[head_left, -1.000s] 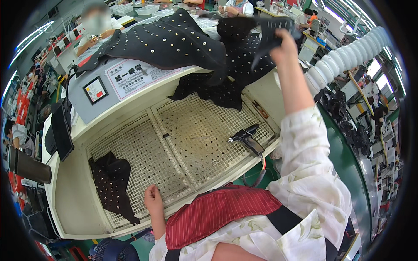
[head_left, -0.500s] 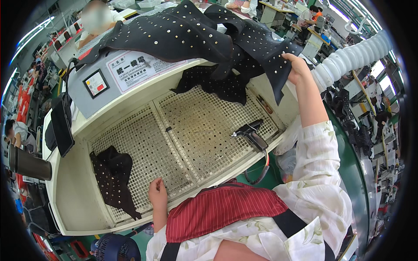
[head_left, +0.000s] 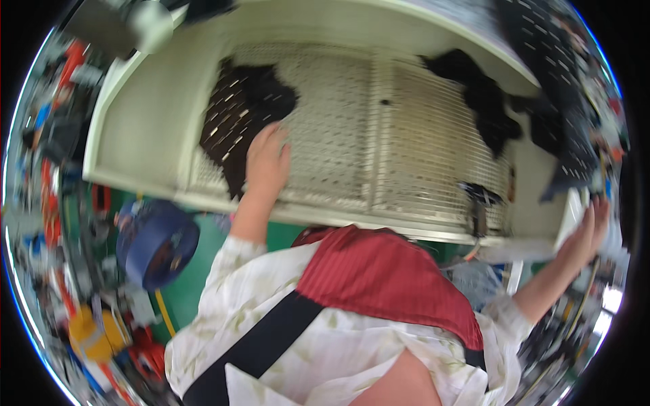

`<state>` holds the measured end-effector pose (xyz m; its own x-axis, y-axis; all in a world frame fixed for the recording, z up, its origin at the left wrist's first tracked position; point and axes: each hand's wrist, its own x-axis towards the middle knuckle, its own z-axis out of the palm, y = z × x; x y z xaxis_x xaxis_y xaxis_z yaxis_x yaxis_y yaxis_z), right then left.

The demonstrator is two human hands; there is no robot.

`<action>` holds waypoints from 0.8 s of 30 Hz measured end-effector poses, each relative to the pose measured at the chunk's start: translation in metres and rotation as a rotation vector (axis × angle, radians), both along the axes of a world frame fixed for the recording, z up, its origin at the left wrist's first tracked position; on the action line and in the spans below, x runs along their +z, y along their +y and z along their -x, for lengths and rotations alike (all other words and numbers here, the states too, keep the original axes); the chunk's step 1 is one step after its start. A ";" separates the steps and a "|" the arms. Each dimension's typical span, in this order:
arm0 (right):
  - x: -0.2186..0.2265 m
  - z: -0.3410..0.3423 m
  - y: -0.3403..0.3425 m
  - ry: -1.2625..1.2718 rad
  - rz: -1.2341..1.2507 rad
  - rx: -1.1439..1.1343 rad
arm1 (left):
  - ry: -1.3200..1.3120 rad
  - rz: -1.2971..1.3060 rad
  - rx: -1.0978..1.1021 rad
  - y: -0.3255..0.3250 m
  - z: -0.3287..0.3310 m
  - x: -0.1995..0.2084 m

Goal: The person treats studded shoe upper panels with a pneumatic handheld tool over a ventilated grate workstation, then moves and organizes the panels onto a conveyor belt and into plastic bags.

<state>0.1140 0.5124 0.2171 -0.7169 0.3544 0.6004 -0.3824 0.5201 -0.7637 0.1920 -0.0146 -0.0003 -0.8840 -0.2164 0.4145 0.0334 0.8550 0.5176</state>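
One pale bench [head_left: 142,135] with slotted grid [head_left: 332,108]; one black studded sheet [head_left: 542,61] across its right rim; one dark studded piece [head_left: 227,122], grid's left; left hand [head_left: 269,162], fingers extended at the piece's edge, contact I cannot confirm through blur; right hand [head_left: 588,233], fingers outstretched, below the sheet.

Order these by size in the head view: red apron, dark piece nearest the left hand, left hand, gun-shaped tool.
Largest to smallest:
1. Red apron
2. Dark piece
3. Left hand
4. Gun-shaped tool
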 end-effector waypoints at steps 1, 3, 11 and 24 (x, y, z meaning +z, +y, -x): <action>0.001 -0.012 -0.034 -0.040 0.002 0.050 | -0.046 0.050 0.047 -0.008 0.003 0.003; -0.018 -0.025 -0.061 -0.096 -0.002 0.204 | -0.098 0.098 0.115 -0.023 0.009 -0.002; -0.106 -0.055 -0.119 -0.456 -0.105 0.394 | -0.279 0.179 0.292 -0.047 0.023 -0.029; -0.131 -0.058 -0.161 -0.626 -0.208 0.566 | -0.244 -0.130 0.601 -0.106 0.050 -0.021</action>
<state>0.1724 0.3514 0.0860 -0.9722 -0.2286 0.0500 -0.1676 0.5310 -0.8307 0.1423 -0.1206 -0.0214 -0.6591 -0.7360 0.1547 -0.5615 0.6184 0.5499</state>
